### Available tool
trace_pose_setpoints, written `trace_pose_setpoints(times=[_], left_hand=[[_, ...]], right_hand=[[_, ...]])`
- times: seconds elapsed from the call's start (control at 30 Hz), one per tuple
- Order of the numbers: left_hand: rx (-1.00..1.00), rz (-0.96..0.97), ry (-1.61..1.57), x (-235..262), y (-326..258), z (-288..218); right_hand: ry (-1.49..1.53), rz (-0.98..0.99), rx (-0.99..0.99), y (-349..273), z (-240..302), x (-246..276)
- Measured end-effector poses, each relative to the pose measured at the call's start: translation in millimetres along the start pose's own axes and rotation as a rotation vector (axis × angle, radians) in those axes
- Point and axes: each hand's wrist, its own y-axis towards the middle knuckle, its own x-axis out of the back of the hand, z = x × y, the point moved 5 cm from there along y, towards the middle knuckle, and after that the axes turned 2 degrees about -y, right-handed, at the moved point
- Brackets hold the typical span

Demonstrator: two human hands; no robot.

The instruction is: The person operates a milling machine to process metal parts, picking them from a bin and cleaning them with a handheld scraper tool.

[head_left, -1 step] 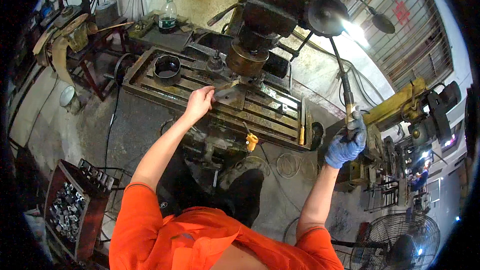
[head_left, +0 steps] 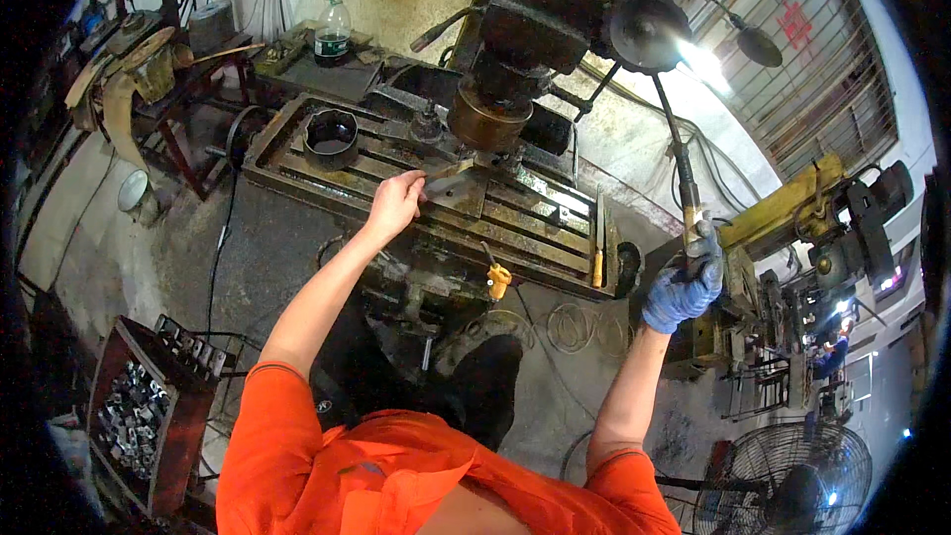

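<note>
My bare left hand is closed in a pinch on a thin brush-like stick. Its far end reaches under the spindle of a milling machine, above the slotted table; the exact kind of stick is too small to make out. On the right, my right hand, in a blue glove, wraps round the grip of a long dark lever that rises toward the machine head. A dark round pot of dark liquid stands on the table's left part.
A yellow-handled tool lies at the table's right end, and a yellow control piece hangs in front. At lower left is a bin of small metal parts. A floor fan stands at lower right. A lamp lights the machine.
</note>
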Motion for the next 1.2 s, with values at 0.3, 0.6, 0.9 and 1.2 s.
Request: trace_pose_setpoints(times=[0.3,0.6,0.9,1.2], left_hand=[[-0.009,-0.009,0.026,-3,-2,-4],[-0.053,0.012,0.075,-7,4,-1],[-0.067,0.069,0.148,-17,8,-12],[-0.033,0.094,0.108,-24,17,-7]], right_hand=[[0.168,-0.038,-0.154,-3,4,-3],[0.236,0.04,-0.112,12,0,5],[0.268,-0.035,-0.202,27,18,8],[0.259,0.008,0.001,65,17,8]])
